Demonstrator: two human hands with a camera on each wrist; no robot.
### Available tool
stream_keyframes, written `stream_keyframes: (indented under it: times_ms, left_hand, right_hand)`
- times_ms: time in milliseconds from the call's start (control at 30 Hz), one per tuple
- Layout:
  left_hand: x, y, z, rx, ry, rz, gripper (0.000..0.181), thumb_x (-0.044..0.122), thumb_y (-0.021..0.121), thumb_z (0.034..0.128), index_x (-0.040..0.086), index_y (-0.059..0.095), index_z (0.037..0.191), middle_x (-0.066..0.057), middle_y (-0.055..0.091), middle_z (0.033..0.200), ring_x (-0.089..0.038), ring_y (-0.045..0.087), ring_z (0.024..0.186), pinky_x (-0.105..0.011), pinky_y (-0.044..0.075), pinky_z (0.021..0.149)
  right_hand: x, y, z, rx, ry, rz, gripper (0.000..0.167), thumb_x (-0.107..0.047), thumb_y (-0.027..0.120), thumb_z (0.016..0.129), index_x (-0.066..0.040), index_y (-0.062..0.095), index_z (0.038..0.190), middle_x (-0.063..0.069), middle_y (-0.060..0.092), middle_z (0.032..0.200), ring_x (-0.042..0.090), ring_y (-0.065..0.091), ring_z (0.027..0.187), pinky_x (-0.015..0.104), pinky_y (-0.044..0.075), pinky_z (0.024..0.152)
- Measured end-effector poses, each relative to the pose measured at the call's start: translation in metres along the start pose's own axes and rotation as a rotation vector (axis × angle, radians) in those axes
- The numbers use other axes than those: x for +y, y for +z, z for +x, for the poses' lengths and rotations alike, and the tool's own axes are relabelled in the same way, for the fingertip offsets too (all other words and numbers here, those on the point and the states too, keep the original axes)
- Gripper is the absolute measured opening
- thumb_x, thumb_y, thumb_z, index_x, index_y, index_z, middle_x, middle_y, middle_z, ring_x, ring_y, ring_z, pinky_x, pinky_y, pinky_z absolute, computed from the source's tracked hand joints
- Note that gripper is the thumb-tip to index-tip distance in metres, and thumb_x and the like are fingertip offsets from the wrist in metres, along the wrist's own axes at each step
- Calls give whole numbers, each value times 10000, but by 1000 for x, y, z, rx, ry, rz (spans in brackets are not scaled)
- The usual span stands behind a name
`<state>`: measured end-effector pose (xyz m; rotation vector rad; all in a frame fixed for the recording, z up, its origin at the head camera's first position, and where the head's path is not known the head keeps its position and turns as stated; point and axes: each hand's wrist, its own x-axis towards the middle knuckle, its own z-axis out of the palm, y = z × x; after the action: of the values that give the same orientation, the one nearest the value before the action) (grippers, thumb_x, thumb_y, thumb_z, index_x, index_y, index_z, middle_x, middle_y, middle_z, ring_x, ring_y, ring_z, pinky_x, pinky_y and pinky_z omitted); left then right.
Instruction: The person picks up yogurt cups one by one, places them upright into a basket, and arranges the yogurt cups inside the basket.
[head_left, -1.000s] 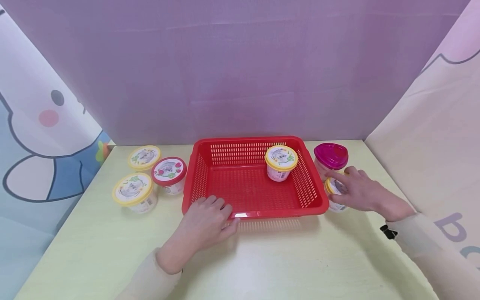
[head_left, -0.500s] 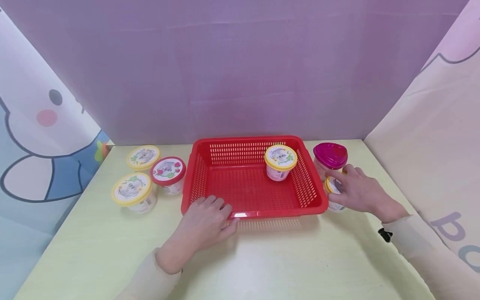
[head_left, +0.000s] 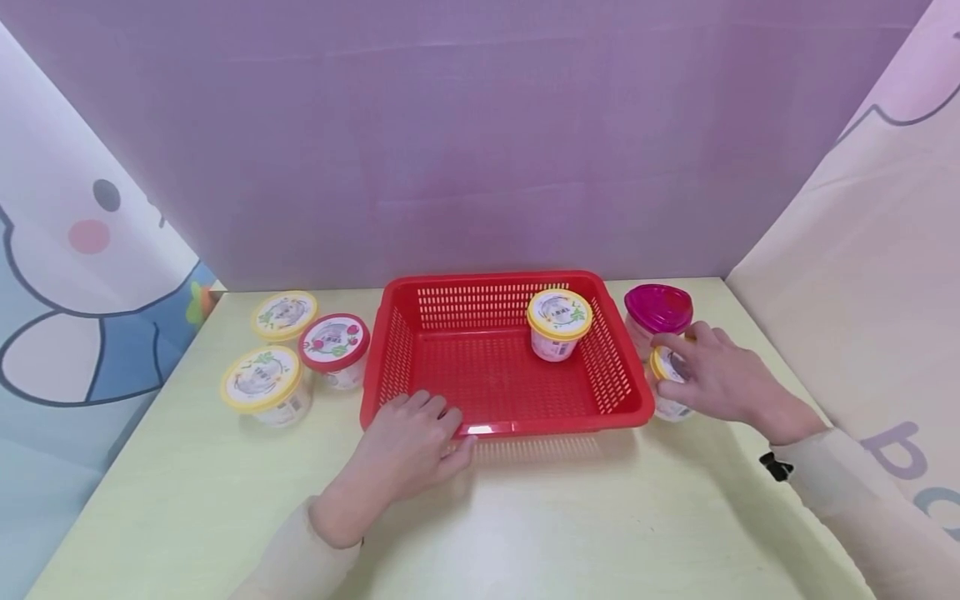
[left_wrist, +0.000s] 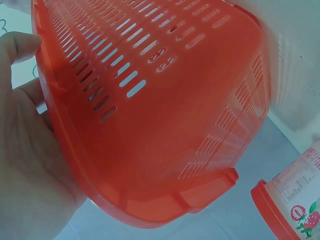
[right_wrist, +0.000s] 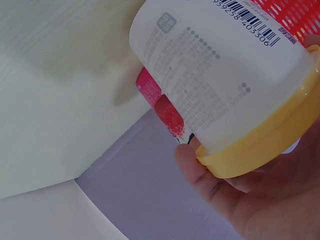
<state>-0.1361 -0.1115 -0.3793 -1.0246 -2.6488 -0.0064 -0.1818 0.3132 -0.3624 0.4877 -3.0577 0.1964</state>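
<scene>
My left hand (head_left: 408, 450) grips the front rim of the red basket (head_left: 487, 430), left of its middle; in the left wrist view the fingers (left_wrist: 25, 47) curl over the basket's edge (left_wrist: 75, 155). At the basket's right, my right hand (head_left: 723, 375) holds a yellow-lidded cup (head_left: 670, 408) by its lid. The right wrist view shows that cup (right_wrist: 215, 75) close up, with fingers and thumb of the hand (right_wrist: 270, 200) around its yellow rim. Inside the basket, toward the right, another yellow-lidded cup (head_left: 558, 325) stands upright.
Just behind the held cup is a cup with a magenta lid (head_left: 660, 308). Left of the basket stand a red-lidded cup (head_left: 334, 342) and two yellow-lidded cups (head_left: 262, 379). A purple cloth (head_left: 480, 150) rises behind the table (head_left: 525, 517), with printed cloths at both sides.
The right hand's fingers have shifted slightly around the yellow-lidded cup. The left hand keeps its grip on the basket rim, and the whole view has drifted slightly.
</scene>
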Motion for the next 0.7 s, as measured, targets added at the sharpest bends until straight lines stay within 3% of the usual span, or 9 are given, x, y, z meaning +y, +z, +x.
stream_keyframes:
  times_ms: [200, 700]
  left_hand:
    - [1, -1, 0, -26, -5, 2, 368, 513, 728, 845, 176, 729, 991, 21, 705, 872, -132, 625, 731, -299, 567, 710]
    - [1, -1, 1, -22, 3, -3, 379, 509, 749, 826, 166, 718, 984, 17, 710, 877, -140, 637, 742, -302, 571, 722]
  right_hand:
    - [-2, -10, -1, 16, -7, -4, 550, -421, 713, 837, -188, 594, 1321, 230, 529, 1154, 379, 536, 979, 384, 502, 503]
    - [-10, -40, 8, 60, -17, -15, 563, -382, 697, 826, -160, 581, 1330, 235, 521, 1166, 391, 528, 984, 463, 530, 558]
